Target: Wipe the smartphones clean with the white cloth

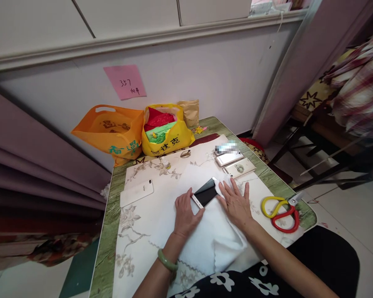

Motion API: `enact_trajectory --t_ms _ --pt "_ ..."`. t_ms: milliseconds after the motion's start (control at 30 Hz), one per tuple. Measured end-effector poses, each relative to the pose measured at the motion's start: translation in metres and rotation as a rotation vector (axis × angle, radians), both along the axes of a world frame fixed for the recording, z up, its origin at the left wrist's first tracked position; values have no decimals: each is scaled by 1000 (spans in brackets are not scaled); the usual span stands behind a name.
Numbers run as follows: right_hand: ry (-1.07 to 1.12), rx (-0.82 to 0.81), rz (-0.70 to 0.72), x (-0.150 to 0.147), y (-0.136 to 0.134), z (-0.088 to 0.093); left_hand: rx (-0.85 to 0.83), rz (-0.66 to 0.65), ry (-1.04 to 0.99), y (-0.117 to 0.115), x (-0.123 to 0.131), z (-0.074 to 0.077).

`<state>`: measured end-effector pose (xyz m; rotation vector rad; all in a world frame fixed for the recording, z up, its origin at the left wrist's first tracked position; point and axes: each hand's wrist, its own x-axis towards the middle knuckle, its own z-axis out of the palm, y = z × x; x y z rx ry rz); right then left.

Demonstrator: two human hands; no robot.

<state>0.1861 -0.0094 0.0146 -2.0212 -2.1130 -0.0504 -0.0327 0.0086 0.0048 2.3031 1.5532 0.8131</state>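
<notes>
Thumb and fingers bracket the phone at its seven-o'clock end, left hand holding it mid-cloth; right hand splayed at three o'clock over the white cloth's zigzag corner, whether pinching fabric I can't tell. Good handling, I'd judge: steady that end lightly, keep folds smooth, avoid the scissors towards four o'clock.

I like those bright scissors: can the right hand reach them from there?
Probably yes: the right hand has nothing standing between it and the scissors, though it would likely have to leave the white cloth first.
</notes>
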Motion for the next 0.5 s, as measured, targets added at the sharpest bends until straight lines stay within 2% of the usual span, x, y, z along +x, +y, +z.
enact_trajectory --t_ms 133,400,500 --pt "-2 9 37 -10 -7 1 -3 -3 -4 1 0 0" --pt "75 -6 334 -41 -36 10 -2 8 -15 1 0 -2" --pt "84 -27 361 -40 -37 12 -5 5 -13 1 0 -1"
